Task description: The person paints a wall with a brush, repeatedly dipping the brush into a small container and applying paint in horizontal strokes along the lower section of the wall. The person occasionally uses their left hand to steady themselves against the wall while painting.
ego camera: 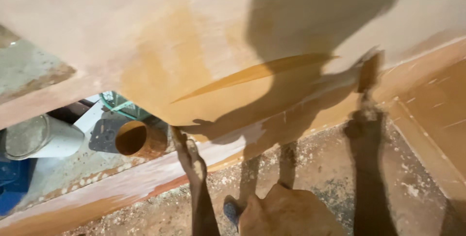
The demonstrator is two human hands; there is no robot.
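A large pale plywood panel (145, 37) fills the upper view, tilted, and part of it is wet with orange-brown stain (160, 75). My left hand (188, 154) grips the panel's lower edge near its corner. Stretched out to the right, my right hand (365, 118) holds a dark brush (370, 71), whose head lies against the panel's right part. My shadow falls across the panel between the two hands.
An open tin of orange-brown liquid (137, 139) stands under the panel's corner, beside a white bucket (36, 136), a green crate (119, 104) and a blue object (9, 187). Stained boards (432, 100) lie on the dusty floor (320, 163). My knee (286, 211) is at the bottom.
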